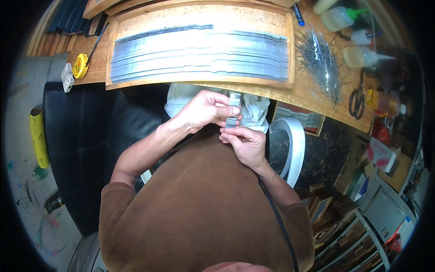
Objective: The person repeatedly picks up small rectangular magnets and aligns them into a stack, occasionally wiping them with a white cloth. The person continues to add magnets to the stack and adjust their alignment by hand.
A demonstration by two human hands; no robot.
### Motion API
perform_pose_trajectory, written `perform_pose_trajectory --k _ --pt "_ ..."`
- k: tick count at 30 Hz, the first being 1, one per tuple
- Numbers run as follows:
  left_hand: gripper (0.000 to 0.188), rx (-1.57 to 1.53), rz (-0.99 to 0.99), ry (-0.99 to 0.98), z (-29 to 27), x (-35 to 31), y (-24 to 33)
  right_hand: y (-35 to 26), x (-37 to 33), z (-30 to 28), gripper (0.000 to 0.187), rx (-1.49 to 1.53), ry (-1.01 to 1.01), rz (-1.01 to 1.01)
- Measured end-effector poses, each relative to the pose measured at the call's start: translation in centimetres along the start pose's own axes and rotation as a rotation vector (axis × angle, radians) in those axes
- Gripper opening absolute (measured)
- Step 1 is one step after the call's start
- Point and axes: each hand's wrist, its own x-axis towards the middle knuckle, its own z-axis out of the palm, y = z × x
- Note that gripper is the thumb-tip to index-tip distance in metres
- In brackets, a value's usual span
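Note:
Close in front of my chest, my left hand (209,110) grips a short, narrow bundle of grey metallic strips (234,99) between thumb and fingers. The bundle stands lengthwise, pointing away from me. At its near end is my right hand (247,144), thumb and forefinger pinched together; whether a small piece sits between those fingertips cannot be made out. Just beyond both hands, on the wooden table, a shallow wooden tray (290,50) holds long rows of similar grey strips (163,56), partly washed out by glare.
Right of the tray lie a pile of thin dark pins or wires (317,63), black scissors (357,102) and squeeze bottles (362,57). A yellow tape measure (80,66) rests at the table's left. A white chair arm (294,147) curves beside my right forearm; a black sofa (74,149) stands left.

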Motion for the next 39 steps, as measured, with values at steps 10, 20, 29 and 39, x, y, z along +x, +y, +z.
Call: perform_pose_trajectory --k 10,20,29,39 --pt "0.017 0.189 0.055 0.030 0.2 -0.7 1.1 -2.7 1.4 -2.6 0.009 -0.009 -0.206 0.143" --pt "0.016 0.241 0.112 -0.001 2.0 -5.0 0.3 -5.9 5.5 -0.7 0.026 0.038 -0.099 0.153" --pt "0.013 0.255 0.138 0.027 1.9 -5.6 0.8 -6.5 5.4 -0.2 0.018 0.300 -0.207 0.266" --pt "0.016 0.073 0.091 -0.057 -1.6 -1.4 1.2 -2.2 7.8 0.0 0.012 0.547 -0.102 0.343"
